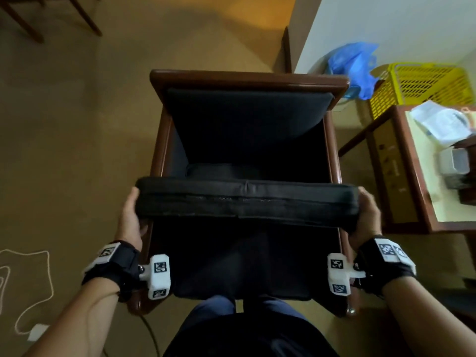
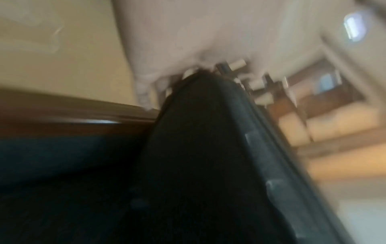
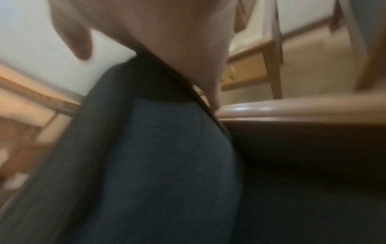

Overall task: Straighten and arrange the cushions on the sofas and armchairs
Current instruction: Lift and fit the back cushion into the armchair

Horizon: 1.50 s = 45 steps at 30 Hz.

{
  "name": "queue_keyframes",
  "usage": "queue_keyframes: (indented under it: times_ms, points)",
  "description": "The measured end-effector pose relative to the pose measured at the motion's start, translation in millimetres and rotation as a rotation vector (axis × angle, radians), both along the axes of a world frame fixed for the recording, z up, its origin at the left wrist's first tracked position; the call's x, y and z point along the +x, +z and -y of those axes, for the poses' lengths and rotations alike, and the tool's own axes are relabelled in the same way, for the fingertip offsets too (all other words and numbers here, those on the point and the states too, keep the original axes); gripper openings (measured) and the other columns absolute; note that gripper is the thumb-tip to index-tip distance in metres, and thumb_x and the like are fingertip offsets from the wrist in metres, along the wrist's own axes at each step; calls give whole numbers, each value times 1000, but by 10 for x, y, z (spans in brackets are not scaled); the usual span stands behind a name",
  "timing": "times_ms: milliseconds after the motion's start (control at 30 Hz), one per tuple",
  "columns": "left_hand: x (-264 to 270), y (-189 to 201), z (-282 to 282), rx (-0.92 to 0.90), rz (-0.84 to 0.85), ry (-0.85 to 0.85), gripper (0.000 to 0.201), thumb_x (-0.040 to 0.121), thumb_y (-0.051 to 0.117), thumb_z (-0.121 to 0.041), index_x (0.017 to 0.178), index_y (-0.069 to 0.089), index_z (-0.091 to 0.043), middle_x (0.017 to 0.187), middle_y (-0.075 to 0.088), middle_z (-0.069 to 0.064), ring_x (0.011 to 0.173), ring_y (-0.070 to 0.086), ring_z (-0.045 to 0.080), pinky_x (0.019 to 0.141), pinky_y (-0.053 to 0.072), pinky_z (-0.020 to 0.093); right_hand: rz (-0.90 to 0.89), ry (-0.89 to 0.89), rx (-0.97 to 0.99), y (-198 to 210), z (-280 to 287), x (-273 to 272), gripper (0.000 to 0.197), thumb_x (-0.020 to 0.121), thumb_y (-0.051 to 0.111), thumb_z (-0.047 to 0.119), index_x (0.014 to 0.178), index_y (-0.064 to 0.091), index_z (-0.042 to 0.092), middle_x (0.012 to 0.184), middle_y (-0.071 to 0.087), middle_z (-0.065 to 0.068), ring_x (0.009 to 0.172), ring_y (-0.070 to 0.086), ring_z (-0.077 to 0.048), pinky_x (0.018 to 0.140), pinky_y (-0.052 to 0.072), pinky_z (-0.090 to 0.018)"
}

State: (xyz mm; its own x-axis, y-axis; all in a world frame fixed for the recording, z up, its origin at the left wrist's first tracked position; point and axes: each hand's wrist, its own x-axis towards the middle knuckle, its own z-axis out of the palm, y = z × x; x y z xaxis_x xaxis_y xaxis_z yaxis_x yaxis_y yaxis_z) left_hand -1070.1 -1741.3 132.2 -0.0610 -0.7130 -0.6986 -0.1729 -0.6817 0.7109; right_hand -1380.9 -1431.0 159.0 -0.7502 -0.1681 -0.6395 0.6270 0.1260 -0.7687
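I have the dark seat cushion [image 1: 247,202] raised at the centre of the head view, above the wooden armchair [image 1: 242,79]. My left hand [image 1: 131,217] grasps its left end and my right hand [image 1: 367,215] grasps its right end. A second dark cushion [image 1: 247,109] leans on the chair back. At the upper right sit a yellow basket [image 1: 422,83] and a blue plastic bag [image 1: 353,65].

Both your wrist views are smeared with motion blur. From the head view, the cushion [image 1: 247,202] hides your fingers on each end and most of the seat beneath; the side table [image 1: 401,176] runs off the right edge.
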Motion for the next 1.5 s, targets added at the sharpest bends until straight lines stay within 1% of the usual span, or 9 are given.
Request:
queue_keyframes:
  times_ms: [167,333,667,800,967,1067,1200,1400,1500]
  points:
    - [78,-188,2,-148,89,-156,68,80,66,-68,135,57,-28,133,62,-6,121,59,16,107,43,38,-245,202,474,-22,142,-65,42,90,62,42,124,61,18,118,64,-9,115,59,-30,88,44,-31]
    - [36,-152,115,-571,301,-471,45,104,45,-28,148,43,-30,154,41,5,141,39,22,116,31,36,-704,619,871,68,580,202,67,85,53,56,141,47,20,151,40,-14,145,25,-35,119,22,-47]
    - [-77,-127,91,-607,392,-577,44,99,47,-29,143,47,-30,157,32,2,144,32,18,102,23,22,-1158,1518,863,-155,1872,1312,129,45,81,70,150,30,17,135,49,-15,122,47,-39,109,25,-63]
    - [183,-132,49,-588,227,-705,88,67,60,-66,146,38,-36,155,25,-2,137,28,5,105,25,17,-1307,1450,814,-262,2015,1533,107,33,87,58,122,47,14,103,62,-11,88,61,-34,84,50,-54]
    - [507,-297,218,-691,123,-1074,115,49,84,-58,144,20,-53,149,22,-19,138,25,-6,115,21,12,-1360,1319,736,-282,1730,1552,72,42,85,41,103,58,12,90,64,-5,76,60,-31,72,48,-45]
    - [397,-154,257,-642,54,-1123,99,48,90,-41,136,43,-42,132,55,-18,122,54,1,108,45,33,-1323,1266,730,-194,1516,1492,70,40,86,40,100,60,16,89,66,-1,76,62,-28,73,47,-40]
    - [253,287,139,-709,-1,-1129,83,44,78,-45,113,39,-72,109,59,-37,101,56,-18,91,47,12,-1289,1166,639,120,1321,1311,68,38,82,36,100,63,15,88,68,0,77,64,-30,74,45,-40]
    - [-118,1121,76,-957,-43,-1063,89,49,81,-50,125,54,-15,116,66,1,106,63,12,92,52,35,-1117,924,485,736,1165,832,82,26,97,20,101,67,15,90,68,-3,85,66,-30,81,47,-38]
    - [-420,1619,-29,-1092,-160,-1046,87,55,82,-42,130,54,-9,123,64,3,114,60,10,100,49,31,-1059,821,327,948,958,593,89,21,99,22,102,60,27,89,62,16,84,59,-6,78,45,-11]
